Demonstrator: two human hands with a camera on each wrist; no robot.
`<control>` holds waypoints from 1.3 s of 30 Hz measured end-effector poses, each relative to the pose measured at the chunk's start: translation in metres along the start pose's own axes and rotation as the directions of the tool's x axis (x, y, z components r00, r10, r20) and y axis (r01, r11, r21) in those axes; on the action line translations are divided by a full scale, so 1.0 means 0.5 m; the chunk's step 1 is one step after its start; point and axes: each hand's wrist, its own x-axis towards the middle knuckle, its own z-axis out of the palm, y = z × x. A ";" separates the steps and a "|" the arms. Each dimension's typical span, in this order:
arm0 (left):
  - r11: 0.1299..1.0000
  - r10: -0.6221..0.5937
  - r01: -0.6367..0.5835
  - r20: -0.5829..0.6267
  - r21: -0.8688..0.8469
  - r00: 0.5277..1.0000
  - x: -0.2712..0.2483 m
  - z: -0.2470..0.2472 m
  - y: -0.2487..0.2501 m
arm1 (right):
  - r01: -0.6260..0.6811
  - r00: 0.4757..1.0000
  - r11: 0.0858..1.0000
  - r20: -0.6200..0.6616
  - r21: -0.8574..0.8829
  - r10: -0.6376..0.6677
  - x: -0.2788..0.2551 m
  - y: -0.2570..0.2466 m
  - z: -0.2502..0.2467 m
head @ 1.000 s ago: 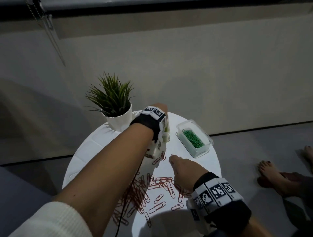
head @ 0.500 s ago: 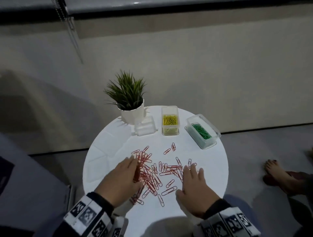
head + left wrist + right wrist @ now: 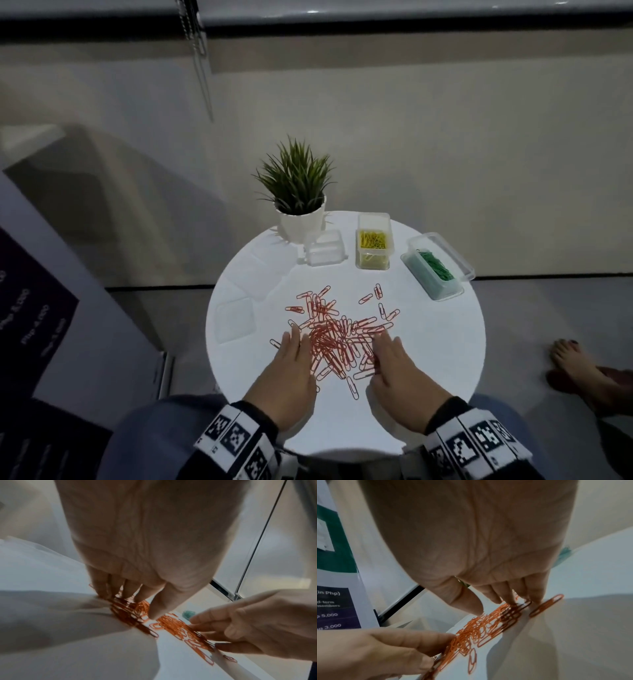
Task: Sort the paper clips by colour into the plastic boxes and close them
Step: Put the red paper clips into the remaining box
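Note:
A heap of red paper clips (image 3: 337,337) lies in the middle of the round white table (image 3: 445,342). My left hand (image 3: 291,363) lies flat on the heap's left edge, fingers straight and touching the clips (image 3: 130,609). My right hand (image 3: 394,363) lies flat on the heap's right edge, fingertips on the clips (image 3: 510,609). At the back stand an empty clear box (image 3: 323,253), an open box of yellow clips (image 3: 372,241) and an open box of green clips (image 3: 436,267). Neither hand holds anything.
A potted plant (image 3: 298,195) stands at the table's back left. Clear lids (image 3: 234,318) lie on the left part of the table. A printed board (image 3: 30,308) leans at the left, and a person's bare foot (image 3: 575,363) rests on the floor at the right.
The left arm came back from the boxes at the rear. Both hands now lie flat at the heap's sides, and the red clips are bunched closer together between them.

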 end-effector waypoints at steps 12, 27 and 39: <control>0.998 -0.058 0.057 -0.051 -0.030 0.997 0.164 -0.085 -0.002 | -0.092 0.991 0.986 -0.114 -0.143 0.076 0.234 -0.001 -0.096; 0.996 -0.082 0.082 -0.016 0.023 0.997 0.044 -0.048 -0.061 | -0.190 0.981 0.964 -0.084 -0.189 0.177 0.054 0.002 -0.055; 0.982 0.053 -0.069 -0.095 -0.174 0.994 0.106 -0.061 -0.011 | -0.113 0.989 0.993 -0.093 0.024 0.115 0.130 -0.103 -0.026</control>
